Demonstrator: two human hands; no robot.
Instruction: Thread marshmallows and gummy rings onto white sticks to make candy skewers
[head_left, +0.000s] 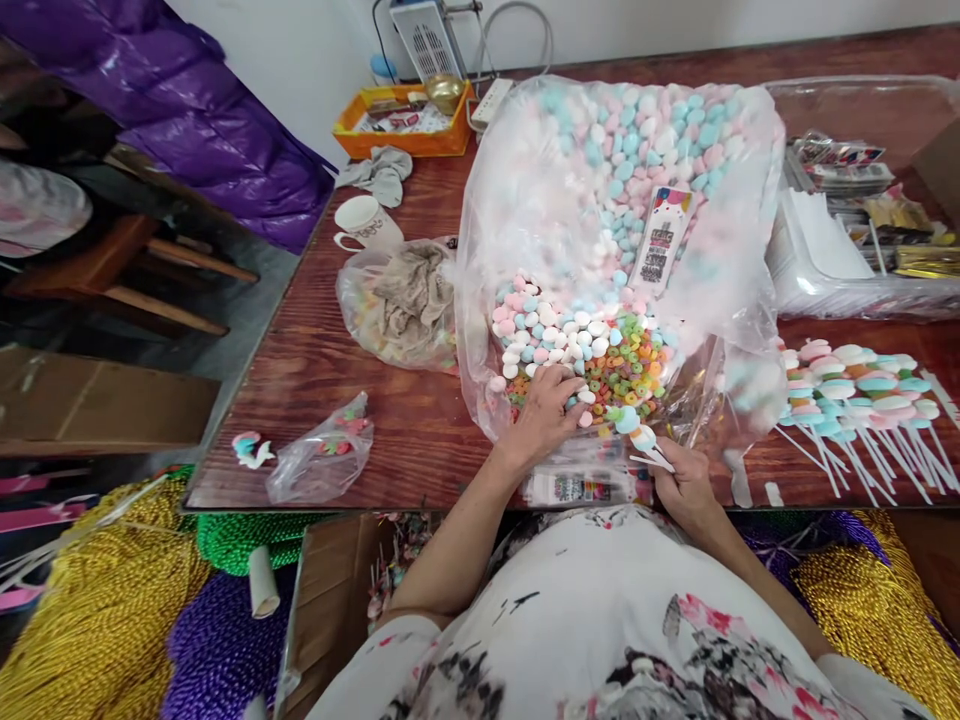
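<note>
Right fingers point(669, 472) pinch white sticks point(651, 461) — left fingers point(559, 385) loosely spread on candies point(564, 338).

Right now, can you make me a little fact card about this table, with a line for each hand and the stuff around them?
Left hand: down at the pastel candies by the front of the big clear bag
Right hand: holding white sticks, pastel pieces at their far end
Beside the pastel candies: little colored rings, green, orange and yellow
Right side of table: a pile of candy sticks, in front of a clear box
Left side of table: a white mug and an orange tray
</note>
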